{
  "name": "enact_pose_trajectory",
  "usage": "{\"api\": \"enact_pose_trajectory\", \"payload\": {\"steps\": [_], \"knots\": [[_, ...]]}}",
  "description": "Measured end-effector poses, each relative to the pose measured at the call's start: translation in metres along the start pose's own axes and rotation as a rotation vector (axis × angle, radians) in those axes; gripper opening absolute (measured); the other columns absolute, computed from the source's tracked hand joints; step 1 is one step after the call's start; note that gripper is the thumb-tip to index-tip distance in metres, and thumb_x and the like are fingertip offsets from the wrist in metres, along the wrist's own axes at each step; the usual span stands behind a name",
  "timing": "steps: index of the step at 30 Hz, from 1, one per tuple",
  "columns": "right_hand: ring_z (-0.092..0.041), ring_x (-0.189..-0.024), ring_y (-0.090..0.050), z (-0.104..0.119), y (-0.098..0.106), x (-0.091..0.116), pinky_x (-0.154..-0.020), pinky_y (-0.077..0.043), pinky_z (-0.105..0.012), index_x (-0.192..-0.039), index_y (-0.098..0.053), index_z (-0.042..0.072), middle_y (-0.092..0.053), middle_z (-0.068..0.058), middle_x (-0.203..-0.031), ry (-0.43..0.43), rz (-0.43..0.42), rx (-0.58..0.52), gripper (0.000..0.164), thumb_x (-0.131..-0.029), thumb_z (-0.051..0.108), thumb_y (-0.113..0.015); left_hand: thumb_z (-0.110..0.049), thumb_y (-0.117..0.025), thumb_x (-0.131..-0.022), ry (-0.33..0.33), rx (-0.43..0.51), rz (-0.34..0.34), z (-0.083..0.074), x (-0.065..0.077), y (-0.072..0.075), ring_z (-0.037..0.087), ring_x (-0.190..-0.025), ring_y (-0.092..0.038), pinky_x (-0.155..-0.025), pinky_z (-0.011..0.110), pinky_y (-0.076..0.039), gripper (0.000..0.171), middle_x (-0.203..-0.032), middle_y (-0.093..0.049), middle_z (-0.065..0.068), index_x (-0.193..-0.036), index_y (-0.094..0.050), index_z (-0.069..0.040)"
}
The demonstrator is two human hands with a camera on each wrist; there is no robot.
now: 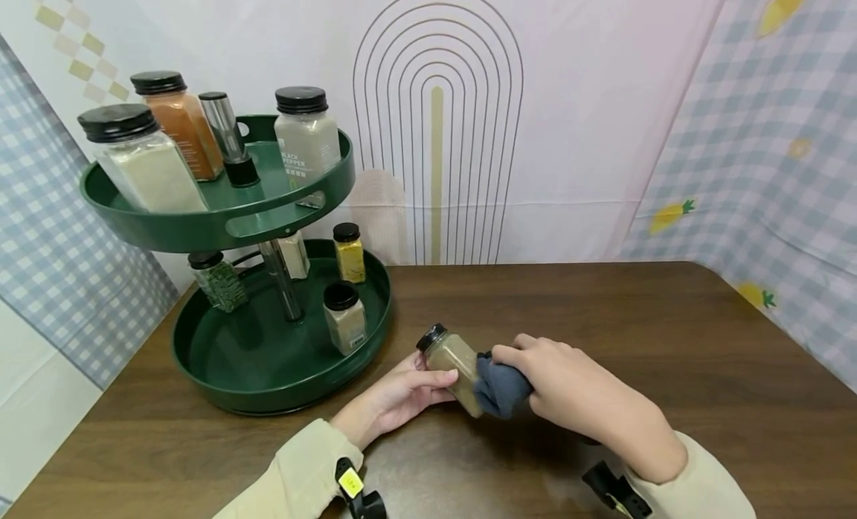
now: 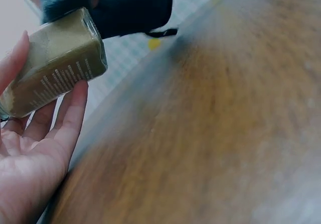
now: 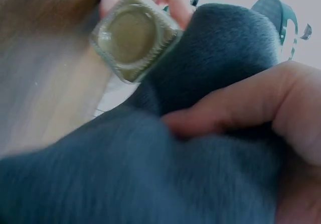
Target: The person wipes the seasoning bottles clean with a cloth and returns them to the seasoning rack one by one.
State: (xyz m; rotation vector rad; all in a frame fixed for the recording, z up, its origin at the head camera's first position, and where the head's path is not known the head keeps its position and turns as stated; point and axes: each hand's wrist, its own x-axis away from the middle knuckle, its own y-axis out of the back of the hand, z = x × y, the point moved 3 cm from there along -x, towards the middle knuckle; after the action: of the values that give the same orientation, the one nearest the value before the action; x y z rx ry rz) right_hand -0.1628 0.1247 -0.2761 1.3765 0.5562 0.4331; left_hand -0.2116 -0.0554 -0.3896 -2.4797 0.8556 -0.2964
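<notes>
A square glass spice jar [image 1: 457, 363] with a black lid and tan powder inside is held tilted above the table by my left hand [image 1: 408, 389]. In the left wrist view, the thumb and fingers grip the sides of the jar [image 2: 60, 58], and small white print shows on one face. My right hand [image 1: 569, 378] grips a bunched dark blue-grey cloth [image 1: 501, 387], which lies against the jar's side. The right wrist view shows the jar's square base [image 3: 133, 35] beside the cloth [image 3: 220, 48].
At the left stands a two-tier green turntable rack [image 1: 281, 389]. Several larger jars, one labelled black pepper [image 1: 304, 143], and a silver-and-black cylinder [image 1: 229, 136] are on its upper tier. Smaller jars, including a yellow one [image 1: 350, 255], sit below. The wooden table [image 1: 535, 300] meets a fabric backdrop.
</notes>
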Motion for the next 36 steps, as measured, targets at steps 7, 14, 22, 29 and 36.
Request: {"api": "enact_pose_trajectory", "payload": {"steps": [7,14,22,29,36], "knots": [[-0.019,-0.068,-0.053,-0.012,-0.007,0.005,-0.051,-0.037,-0.032,-0.095,-0.063,0.02,-0.056,-0.002,-0.082,-0.141,0.16,0.057,0.038,-0.07,-0.008,-0.065,-0.006,-0.063,-0.086,0.005,0.038,-0.012,0.0,0.002,0.002,0.014,-0.105,-0.058,-0.098,0.041,-0.043,0.056,-0.113,-0.06,0.0,-0.133,-0.033,-0.008],[-0.026,-0.082,-0.059,-0.008,0.01,0.004,-0.054,-0.045,-0.038,-0.106,-0.063,0.018,-0.059,-0.005,-0.094,-0.126,-0.113,0.128,0.047,-0.065,-0.006,-0.065,-0.006,-0.064,-0.086,0.025,0.031,-0.011,-0.002,0.002,0.0,0.016,-0.108,-0.057,-0.1,0.044,-0.041,0.065,-0.119,-0.055,0.003,-0.138,-0.027,-0.008],[-0.022,-0.096,-0.06,0.016,0.0,-0.01,-0.07,-0.052,-0.04,-0.118,-0.06,0.019,-0.06,-0.004,-0.11,0.06,-0.395,-0.01,0.063,-0.062,-0.01,-0.066,0.008,-0.051,-0.084,0.002,-0.064,0.039,-0.001,0.001,-0.002,0.012,-0.098,-0.059,-0.084,0.031,-0.05,0.068,-0.119,-0.054,0.0,-0.143,-0.019,-0.002],[-0.021,-0.088,-0.06,0.015,-0.013,-0.013,-0.064,-0.051,-0.035,-0.112,-0.062,0.019,-0.059,-0.002,-0.105,0.064,-0.345,0.032,0.058,-0.062,-0.011,-0.063,0.008,-0.051,-0.081,0.007,-0.107,0.033,0.001,0.0,-0.003,0.011,-0.093,-0.06,-0.081,0.028,-0.05,0.067,-0.118,-0.053,0.0,-0.141,-0.022,0.003],[-0.018,-0.076,-0.056,0.009,-0.004,-0.002,-0.056,-0.044,-0.031,-0.104,-0.06,0.017,-0.053,-0.001,-0.088,0.046,-0.073,0.081,0.046,-0.065,-0.006,-0.069,0.002,-0.056,-0.085,0.013,-0.067,-0.004,0.001,0.001,0.0,0.014,-0.104,-0.056,-0.09,0.035,-0.048,0.064,-0.121,-0.052,0.005,-0.14,-0.023,-0.001]]}}
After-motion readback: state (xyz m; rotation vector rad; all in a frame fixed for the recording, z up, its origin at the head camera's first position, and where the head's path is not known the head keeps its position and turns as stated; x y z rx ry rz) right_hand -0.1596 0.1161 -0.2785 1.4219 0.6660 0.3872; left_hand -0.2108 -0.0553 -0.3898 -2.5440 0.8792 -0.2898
